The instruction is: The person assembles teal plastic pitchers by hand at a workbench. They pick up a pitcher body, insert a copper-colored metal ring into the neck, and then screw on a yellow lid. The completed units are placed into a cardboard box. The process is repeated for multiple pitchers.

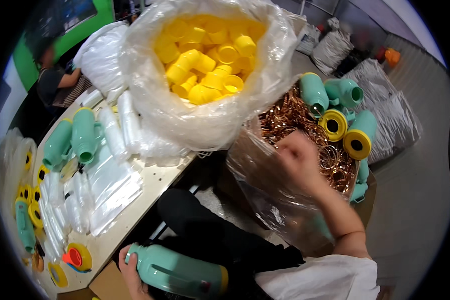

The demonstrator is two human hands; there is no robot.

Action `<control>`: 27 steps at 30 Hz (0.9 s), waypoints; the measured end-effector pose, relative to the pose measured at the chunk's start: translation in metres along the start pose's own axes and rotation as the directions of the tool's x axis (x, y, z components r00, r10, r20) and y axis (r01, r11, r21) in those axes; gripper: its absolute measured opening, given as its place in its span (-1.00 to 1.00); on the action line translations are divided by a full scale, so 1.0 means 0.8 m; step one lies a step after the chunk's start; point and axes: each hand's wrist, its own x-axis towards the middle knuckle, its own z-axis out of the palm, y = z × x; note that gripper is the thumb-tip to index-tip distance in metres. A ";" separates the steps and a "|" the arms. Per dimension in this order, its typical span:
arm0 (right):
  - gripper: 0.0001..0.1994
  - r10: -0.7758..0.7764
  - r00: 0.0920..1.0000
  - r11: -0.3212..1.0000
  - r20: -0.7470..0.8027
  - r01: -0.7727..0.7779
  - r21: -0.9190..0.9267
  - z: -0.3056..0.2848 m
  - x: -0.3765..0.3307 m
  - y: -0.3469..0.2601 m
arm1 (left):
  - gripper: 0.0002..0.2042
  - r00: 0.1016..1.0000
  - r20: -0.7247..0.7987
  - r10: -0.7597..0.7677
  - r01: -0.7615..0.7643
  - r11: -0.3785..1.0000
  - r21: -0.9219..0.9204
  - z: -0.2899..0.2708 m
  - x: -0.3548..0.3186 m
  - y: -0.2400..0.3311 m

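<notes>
My left hand [129, 274] grips a mint-green thermos flask [177, 270] by its neck end, with my fingers wrapped round it. The flask lies sideways across my lap; it has a side handle and a yellow base ring. Over a box lined with clear plastic, my right hand [300, 155] is blurred by motion, so its fingers cannot be made out. Copper-coloured metal rings [291, 112] fill that box, right beside the hand. More green flasks with yellow bases, such as one flask [363, 134], lie at the box's far right side.
A big clear bag [200, 122] of yellow plastic cups [205, 65] stands ahead. On the table [117, 222] at left are green flasks [85, 135], clear plastic sleeves [112, 192] and a red cap [72, 257]. Another person [55, 75] sits far left. Grey sacks [390, 115] lie at right.
</notes>
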 end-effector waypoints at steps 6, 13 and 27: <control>-0.83 0.281 0.960 0.892 0.017 -0.255 -0.373 -0.184 -0.004 0.121 | -0.31 0.972 0.142 0.190 -0.197 0.980 0.040 0.013 0.016 0.039; -0.91 0.212 0.953 0.827 0.217 -0.057 -0.559 -0.163 -0.013 0.140 | -0.20 0.962 0.253 0.099 -0.137 0.982 0.134 0.049 0.018 0.033; -0.86 -0.186 0.980 0.813 0.065 0.191 -0.549 -0.092 0.025 0.048 | -0.24 0.976 0.197 0.095 -0.097 0.995 0.000 0.031 -0.005 0.008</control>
